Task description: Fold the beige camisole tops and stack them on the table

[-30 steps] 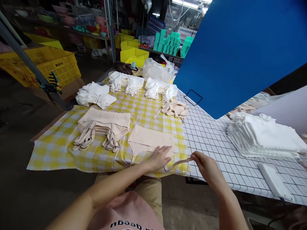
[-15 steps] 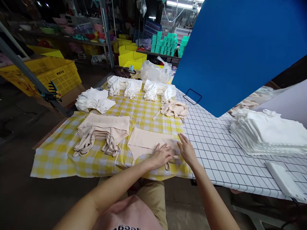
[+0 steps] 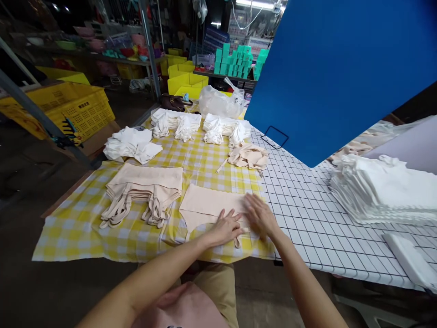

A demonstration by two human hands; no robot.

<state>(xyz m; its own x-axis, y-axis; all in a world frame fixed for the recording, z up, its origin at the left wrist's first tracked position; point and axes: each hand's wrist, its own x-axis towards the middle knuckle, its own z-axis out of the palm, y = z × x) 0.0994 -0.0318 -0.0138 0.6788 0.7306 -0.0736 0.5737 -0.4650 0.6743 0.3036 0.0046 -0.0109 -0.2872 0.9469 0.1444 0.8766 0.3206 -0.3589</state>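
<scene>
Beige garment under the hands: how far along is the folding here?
Done: a stack of folded beige garments lies on the checked cloth. In hand: left hand and right hand press flat on a single beige garment, which is not on the stack. Left: a loose beige pile behind.

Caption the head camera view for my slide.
Both hands, left hand and right hand, press flat on a beige garment on yellow checked cloth.
</scene>
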